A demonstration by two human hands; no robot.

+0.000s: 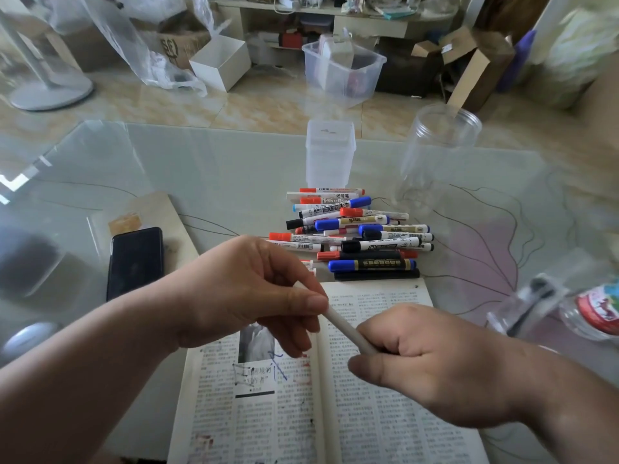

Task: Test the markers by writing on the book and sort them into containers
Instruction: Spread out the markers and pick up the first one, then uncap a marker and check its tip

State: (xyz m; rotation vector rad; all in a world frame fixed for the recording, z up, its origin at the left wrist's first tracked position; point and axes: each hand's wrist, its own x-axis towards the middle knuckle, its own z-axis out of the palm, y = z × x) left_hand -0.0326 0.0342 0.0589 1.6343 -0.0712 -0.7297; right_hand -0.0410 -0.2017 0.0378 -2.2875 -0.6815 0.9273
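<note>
White marker [345,324]: left hand [248,289] pinches, right hand [435,360] seemingly clenches it.

Desk: What is seen of the person above the book [385,430]?

Photographer: Left hand [248,296] and right hand [432,360], both bare, as are the forearms left and right of the book. Broad palms, thick fingers, creased knuckles. Nails cut short and plain; the left thumbnail, over the book's gutter, shows clearest.
</note>
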